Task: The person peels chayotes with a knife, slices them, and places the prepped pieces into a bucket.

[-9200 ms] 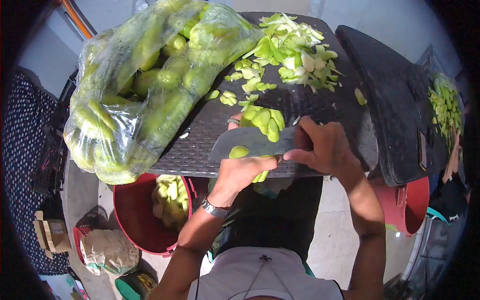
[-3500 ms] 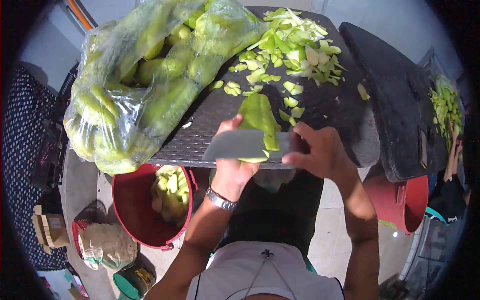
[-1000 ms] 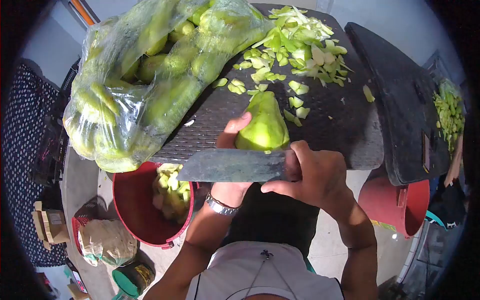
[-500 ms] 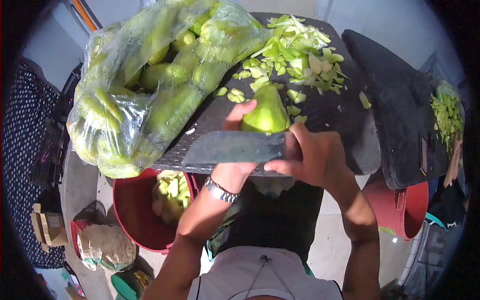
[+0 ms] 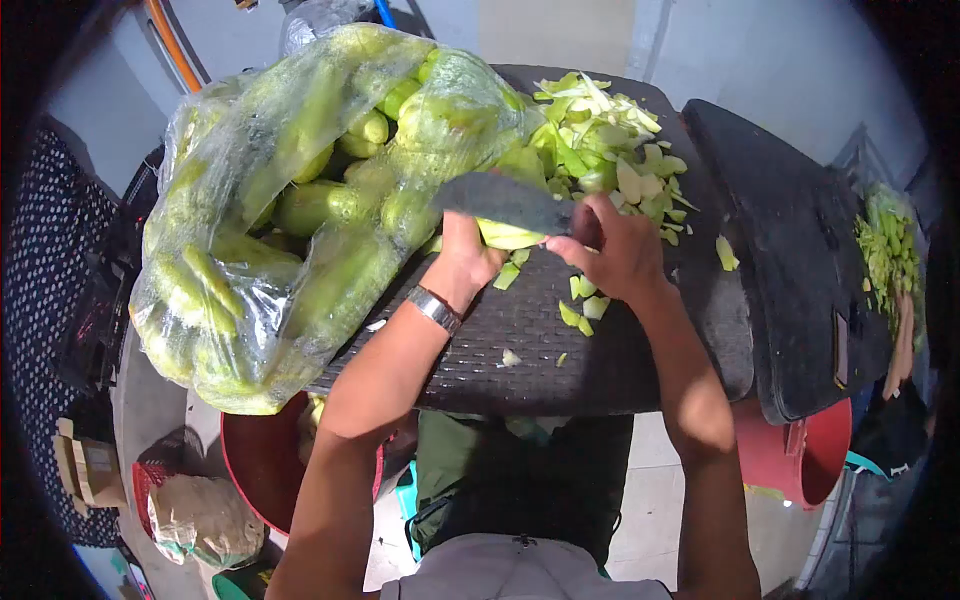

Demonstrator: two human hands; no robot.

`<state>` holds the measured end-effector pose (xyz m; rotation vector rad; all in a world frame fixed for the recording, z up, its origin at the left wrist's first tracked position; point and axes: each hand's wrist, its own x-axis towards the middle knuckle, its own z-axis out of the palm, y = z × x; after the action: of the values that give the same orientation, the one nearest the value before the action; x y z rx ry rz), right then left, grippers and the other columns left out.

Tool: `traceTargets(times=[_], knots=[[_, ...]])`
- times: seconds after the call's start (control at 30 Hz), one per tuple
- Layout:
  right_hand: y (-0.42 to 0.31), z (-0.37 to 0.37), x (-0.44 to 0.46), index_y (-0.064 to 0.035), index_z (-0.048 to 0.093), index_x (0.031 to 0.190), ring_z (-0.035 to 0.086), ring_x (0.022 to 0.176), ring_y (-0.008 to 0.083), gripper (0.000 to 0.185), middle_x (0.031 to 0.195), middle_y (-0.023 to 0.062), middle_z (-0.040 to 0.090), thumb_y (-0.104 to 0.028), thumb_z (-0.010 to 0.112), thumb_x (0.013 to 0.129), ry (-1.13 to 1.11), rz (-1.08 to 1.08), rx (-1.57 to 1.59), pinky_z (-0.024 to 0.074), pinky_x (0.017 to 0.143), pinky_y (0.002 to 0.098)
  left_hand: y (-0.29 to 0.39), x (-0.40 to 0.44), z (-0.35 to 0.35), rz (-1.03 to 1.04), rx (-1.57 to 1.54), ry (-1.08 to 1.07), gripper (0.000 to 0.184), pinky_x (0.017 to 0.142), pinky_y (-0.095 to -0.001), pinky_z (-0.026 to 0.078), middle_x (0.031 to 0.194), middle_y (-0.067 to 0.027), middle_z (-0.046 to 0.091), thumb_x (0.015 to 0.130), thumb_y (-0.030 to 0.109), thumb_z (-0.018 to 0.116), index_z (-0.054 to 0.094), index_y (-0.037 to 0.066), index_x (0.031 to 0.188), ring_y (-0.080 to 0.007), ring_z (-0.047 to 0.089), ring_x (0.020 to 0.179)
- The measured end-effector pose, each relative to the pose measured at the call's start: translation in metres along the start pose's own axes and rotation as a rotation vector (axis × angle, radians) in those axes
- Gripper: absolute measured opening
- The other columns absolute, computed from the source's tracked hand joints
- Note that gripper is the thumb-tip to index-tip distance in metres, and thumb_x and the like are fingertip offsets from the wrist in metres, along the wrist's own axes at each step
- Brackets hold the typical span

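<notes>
My right hand point(image 5: 622, 248) grips the handle of a wide dark knife point(image 5: 505, 204), its blade pointing left over the dark woven table point(image 5: 480, 360). Under and behind the blade, my left hand point(image 5: 465, 262) is wrapped round a pale green fruit point(image 5: 510, 236); the knife hides part of the fruit and most of those fingers. Just beyond the hands lies a heap of green and white peelings point(image 5: 600, 130). Loose pieces point(image 5: 590, 305) are scattered nearer the table's front edge. At the left, a clear plastic bag point(image 5: 330, 210) full of green fruit rests on the table.
A dark board or second tabletop point(image 5: 790, 260) stands to the right. Below the table are a red bucket point(image 5: 250, 460) at the left and another red bucket point(image 5: 825, 455) at the right. A brown sack point(image 5: 205, 520) sits at the lower left. Bagged greens point(image 5: 890, 235) are at the far right.
Both hands, with the knife and fruit, have moved away from my body towards the peelings. The view has shifted, showing more of the table's front part. The fruit is now mostly covered by the blade.
</notes>
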<state>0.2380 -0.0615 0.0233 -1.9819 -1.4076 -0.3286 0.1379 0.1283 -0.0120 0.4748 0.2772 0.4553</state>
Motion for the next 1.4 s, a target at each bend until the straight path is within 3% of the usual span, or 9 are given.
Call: traceTargets(times=[0.1,0.13,0.37,0.9,0.97,1.1,1.2,1.4], knots=[[-0.003,0.0,0.004,-0.01,0.056,0.087,0.063,0.053,0.0233,0.051,0.061,0.0004,0.059,-0.045,0.09,0.076,-0.035,-0.071,-0.067,0.0504,0.053,0.0384,0.006,0.0,-0.005,-0.113,0.051,-0.132,0.046,0.097,-0.0459,0.056,0.113,-0.0147,0.073,0.093,0.037,0.066,0.066,0.003,0.124,-0.0315,0.07,0.103],[-0.007,0.002,0.003,-0.0101,0.055,0.087,0.063,0.053,0.0235,0.052,0.061,0.0004,0.059,-0.046,0.091,0.075,-0.055,-0.067,-0.075,0.0504,0.053,0.0384,0.007,-0.007,0.002,-0.12,0.046,-0.161,0.046,0.094,-0.0412,0.056,0.113,-0.0127,0.073,0.091,0.036,0.067,0.066,0.005,0.126,-0.0281,0.07,0.101],[-0.022,0.001,-0.011,-0.0106,0.051,0.085,0.064,0.052,0.0232,0.059,0.061,-0.0012,0.059,-0.051,0.091,0.071,-0.098,-0.051,-0.052,0.0501,0.053,0.0373,0.002,-0.019,0.011,-0.059,0.049,-0.259,0.051,0.093,-0.042,0.057,0.118,-0.0157,0.072,0.095,0.038,0.065,0.063,0.002,0.131,-0.0274,0.07,0.105],[-0.014,-0.002,-0.012,-0.011,0.056,0.082,0.066,0.054,0.0248,0.057,0.061,-0.0005,0.062,-0.055,0.09,0.072,-0.124,-0.004,0.011,0.0527,0.055,0.0386,0.001,-0.028,0.008,-0.105,0.094,-0.06,0.045,0.093,-0.0434,0.058,0.114,-0.0151,0.074,0.097,0.035,0.062,0.065,0.002,0.128,-0.0297,0.072,0.101],[-0.006,-0.005,-0.011,-0.011,0.057,0.081,0.067,0.054,0.0255,0.06,0.062,0.0003,0.063,-0.063,0.085,0.074,-0.168,0.058,0.002,0.0536,0.055,0.0406,0.004,-0.028,0.013,-0.144,0.098,-0.011,0.045,0.093,-0.0437,0.058,0.116,-0.015,0.073,0.096,0.034,0.063,0.065,0.002,0.128,-0.0297,0.072,0.101],[-0.013,-0.003,-0.012,-0.0104,0.058,0.082,0.069,0.056,0.0247,0.062,0.064,0.0011,0.065,-0.067,0.083,0.076,-0.141,0.052,0.063,0.0543,0.056,0.0406,0.003,-0.026,0.008,-0.133,0.088,-0.157,0.053,0.095,-0.0417,0.057,0.122,-0.0121,0.069,0.092,0.028,0.069,0.058,0.004,0.138,-0.0254,0.07,0.108],[-0.004,-0.013,-0.008,-0.01,0.059,0.083,0.069,0.058,0.0235,0.062,0.064,0.0014,0.065,-0.067,0.083,0.076,-0.233,0.058,0.129,0.0548,0.058,0.0395,0.002,-0.027,0.01,-0.053,0.137,-0.172,0.061,0.098,-0.0431,0.057,0.13,-0.0134,0.066,0.093,0.025,0.067,0.049,0.006,0.149,-0.0269,0.069,0.113],[0.014,-0.015,-0.008,-0.0103,0.062,0.087,0.069,0.06,0.0227,0.057,0.066,0.0006,0.066,-0.063,0.081,0.08,-0.223,-0.004,0.024,0.0547,0.059,0.0393,0.0,-0.024,0.007,-0.082,0.159,-0.088,0.066,0.098,-0.0458,0.057,0.133,-0.0143,0.064,0.093,0.025,0.066,0.044,0.007,0.153,-0.0282,0.068,0.115]])
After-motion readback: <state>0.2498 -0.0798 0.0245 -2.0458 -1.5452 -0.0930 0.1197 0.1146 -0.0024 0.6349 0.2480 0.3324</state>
